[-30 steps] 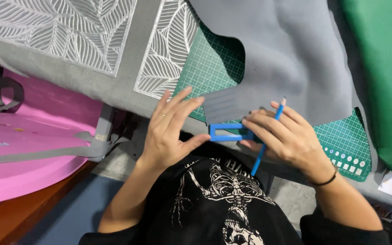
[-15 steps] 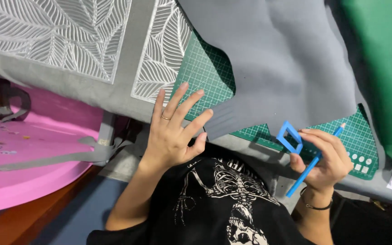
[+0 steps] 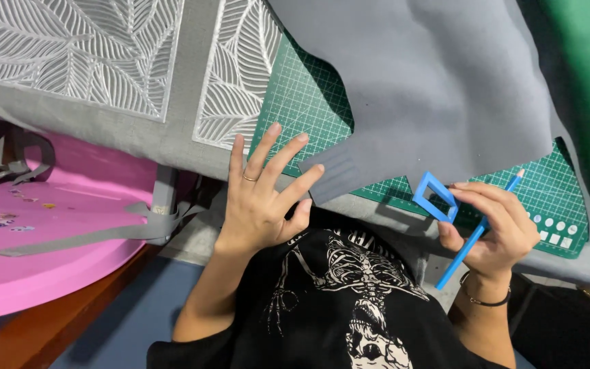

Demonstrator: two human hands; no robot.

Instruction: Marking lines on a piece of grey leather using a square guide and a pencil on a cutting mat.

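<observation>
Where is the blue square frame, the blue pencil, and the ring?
blue square frame (image 3: 423, 188), head view, on its upper left edge.
blue pencil (image 3: 469, 242), head view, mid-shaft below the fingers.
ring (image 3: 248, 178), head view, band on the finger.

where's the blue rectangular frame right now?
Head view, right of centre: blue frame pinched in the right hand with a blue pencil, over the green cutting mat's near edge.

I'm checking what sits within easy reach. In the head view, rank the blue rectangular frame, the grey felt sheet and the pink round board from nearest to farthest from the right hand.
From the right hand:
1. Blue rectangular frame, held in its fingers.
2. Grey felt sheet, just above, over the cutting mat.
3. Pink round board, far left, beyond the left hand.
</observation>
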